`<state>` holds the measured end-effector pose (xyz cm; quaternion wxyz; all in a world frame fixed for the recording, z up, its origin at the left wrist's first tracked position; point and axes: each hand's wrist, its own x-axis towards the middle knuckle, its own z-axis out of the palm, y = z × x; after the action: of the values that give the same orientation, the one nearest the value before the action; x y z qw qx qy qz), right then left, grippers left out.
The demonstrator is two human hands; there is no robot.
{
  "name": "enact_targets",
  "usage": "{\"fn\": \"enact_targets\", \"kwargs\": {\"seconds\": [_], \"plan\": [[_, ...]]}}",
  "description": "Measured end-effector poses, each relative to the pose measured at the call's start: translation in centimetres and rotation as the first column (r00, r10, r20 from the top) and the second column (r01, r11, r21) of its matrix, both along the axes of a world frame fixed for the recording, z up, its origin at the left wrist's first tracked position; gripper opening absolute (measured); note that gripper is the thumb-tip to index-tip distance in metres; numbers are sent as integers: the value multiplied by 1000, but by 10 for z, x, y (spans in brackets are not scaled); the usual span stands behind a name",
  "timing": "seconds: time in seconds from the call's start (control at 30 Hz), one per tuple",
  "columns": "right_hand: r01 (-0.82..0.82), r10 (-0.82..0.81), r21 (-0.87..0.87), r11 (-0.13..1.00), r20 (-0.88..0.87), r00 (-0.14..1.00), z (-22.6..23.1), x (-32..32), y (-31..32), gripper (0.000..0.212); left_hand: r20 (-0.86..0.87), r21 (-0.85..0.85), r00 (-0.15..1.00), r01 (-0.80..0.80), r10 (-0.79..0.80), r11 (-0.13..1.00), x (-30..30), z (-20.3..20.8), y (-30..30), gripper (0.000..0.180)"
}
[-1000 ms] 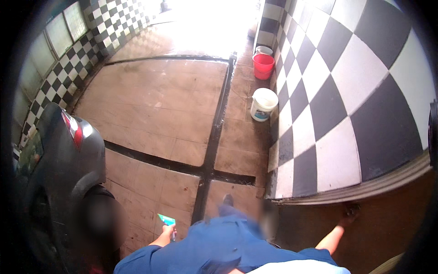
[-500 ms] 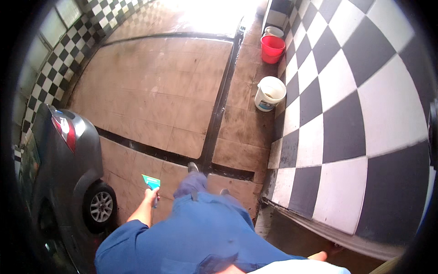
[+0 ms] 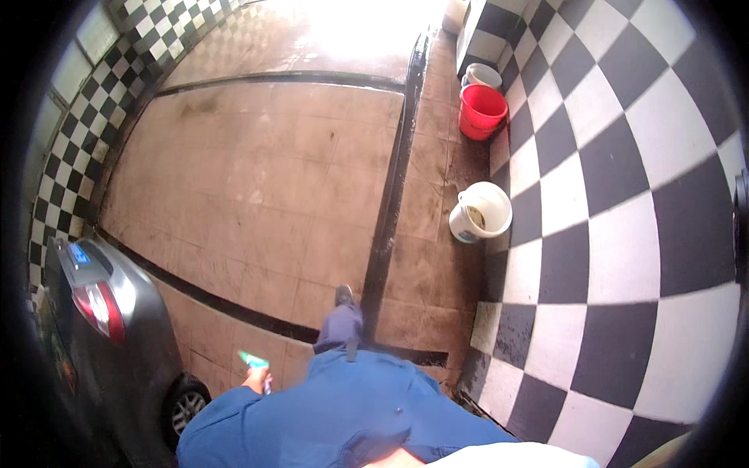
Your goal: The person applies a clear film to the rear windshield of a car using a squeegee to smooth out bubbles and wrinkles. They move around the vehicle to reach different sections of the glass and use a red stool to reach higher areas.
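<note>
My left hand [image 3: 254, 381] is closed around the handle of a small green hand scraper [image 3: 251, 359] with a flat, flared blade. It hangs at my left side, to the right of the grey car [image 3: 129, 351], apart from it. Motion slightly blurs the scraper. Below, my blue top covers much of the lower middle, and one dark shoe [image 3: 344, 295] is planted forward on the floor. Nothing of my right hand shows in the head view.
Along the checkered right wall [image 3: 608, 257] stand a white bucket [image 3: 498, 204], a red bucket [image 3: 484, 115] and another white bucket [image 3: 484, 76] behind it. Dark channel strips [image 3: 390, 210] cross the brown tiled floor [image 3: 257, 179]. Bright light fills the far end.
I have walked forward: the buckets and the car's rear are nearer and lower in view. The scraper stays in my left hand, now lower in the picture. My right hand has left the view.
</note>
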<state>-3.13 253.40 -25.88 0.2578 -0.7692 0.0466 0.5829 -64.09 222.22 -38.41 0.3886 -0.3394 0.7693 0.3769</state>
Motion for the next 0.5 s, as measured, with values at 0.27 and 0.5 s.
{"fn": "enact_targets", "kwargs": {"seconds": [0.27,0.5], "plan": [[-423,428,-67,904,160,889,-11,-89,255,26,-404,350,756,647,-514,677,-244,98,497,24],[-271,249,101,957,191,949,-105,-239,503,29,-579,367,600,797,-552,480,-361,161,729,19]]}}
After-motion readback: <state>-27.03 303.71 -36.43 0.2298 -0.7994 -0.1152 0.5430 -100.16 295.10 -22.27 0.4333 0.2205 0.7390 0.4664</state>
